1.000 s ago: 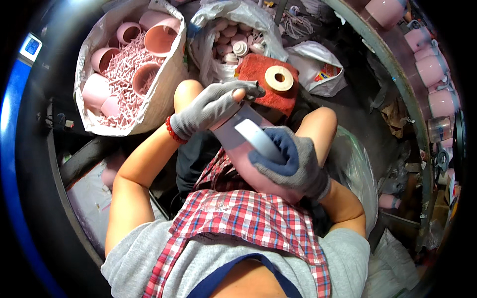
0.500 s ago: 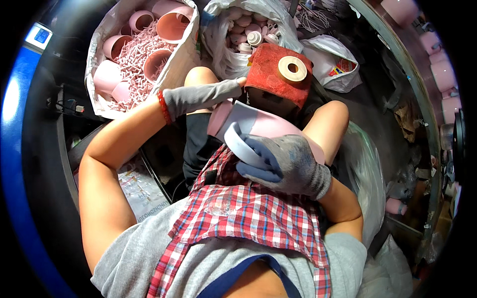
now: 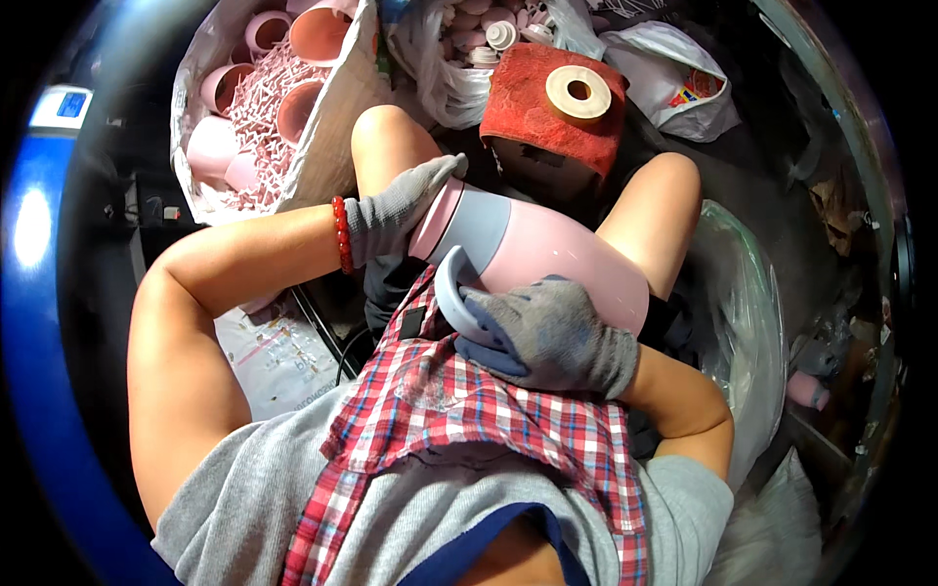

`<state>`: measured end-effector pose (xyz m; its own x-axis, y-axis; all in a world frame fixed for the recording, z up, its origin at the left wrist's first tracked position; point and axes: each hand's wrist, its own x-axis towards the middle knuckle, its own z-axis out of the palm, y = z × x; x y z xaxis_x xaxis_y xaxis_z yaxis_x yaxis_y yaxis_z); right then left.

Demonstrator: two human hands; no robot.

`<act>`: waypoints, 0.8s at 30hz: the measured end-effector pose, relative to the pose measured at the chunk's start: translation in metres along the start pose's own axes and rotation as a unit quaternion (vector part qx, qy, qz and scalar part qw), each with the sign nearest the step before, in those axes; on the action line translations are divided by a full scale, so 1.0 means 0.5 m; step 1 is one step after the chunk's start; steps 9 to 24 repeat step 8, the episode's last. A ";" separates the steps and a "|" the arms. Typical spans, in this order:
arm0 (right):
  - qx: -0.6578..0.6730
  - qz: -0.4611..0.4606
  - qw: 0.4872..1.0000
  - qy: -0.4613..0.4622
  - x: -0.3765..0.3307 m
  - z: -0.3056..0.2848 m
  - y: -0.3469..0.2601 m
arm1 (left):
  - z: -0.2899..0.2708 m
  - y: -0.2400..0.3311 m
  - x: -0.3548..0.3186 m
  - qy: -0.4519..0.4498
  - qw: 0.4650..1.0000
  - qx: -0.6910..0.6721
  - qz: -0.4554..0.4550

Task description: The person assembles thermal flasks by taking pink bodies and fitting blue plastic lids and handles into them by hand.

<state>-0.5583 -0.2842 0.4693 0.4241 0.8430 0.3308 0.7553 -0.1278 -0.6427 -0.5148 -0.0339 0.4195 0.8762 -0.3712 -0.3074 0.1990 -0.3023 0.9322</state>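
Across my lap lies a pink thermos jug with a grey band near its left end and a pale grey handle. My right hand, in a grey work glove, has its fingers wrapped round that handle. At the jug's left end my left hand, also gloved, is closed over the pink end piece. Its palm and thumb hide part of that end. The jug is tilted, with its left end a little higher in the picture.
A white sack at the far left holds pink cylinders and small pink pieces. Beside it a plastic bag contains pink and white lids. Beyond my knees stands a red-covered block with a cream ring on top. Clear plastic hangs at right.
My left hand has come down from above the jug's left end and taken hold of it. The jug has shifted slightly in my right hand, which keeps the handle.
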 end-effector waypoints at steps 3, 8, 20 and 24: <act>0.068 -0.050 0.992 0.089 -0.018 -0.046 0.037 | 0.040 0.051 0.017 0.087 0.980 -0.179 0.016; 0.174 -0.064 0.979 0.079 -0.100 -0.125 0.096 | 0.086 0.170 0.018 -0.008 0.941 0.049 0.333; 0.174 -0.064 0.979 0.079 -0.100 -0.125 0.096 | 0.086 0.170 0.018 -0.008 0.941 0.049 0.333; 0.174 -0.064 0.979 0.079 -0.100 -0.125 0.096 | 0.086 0.170 0.018 -0.008 0.941 0.049 0.333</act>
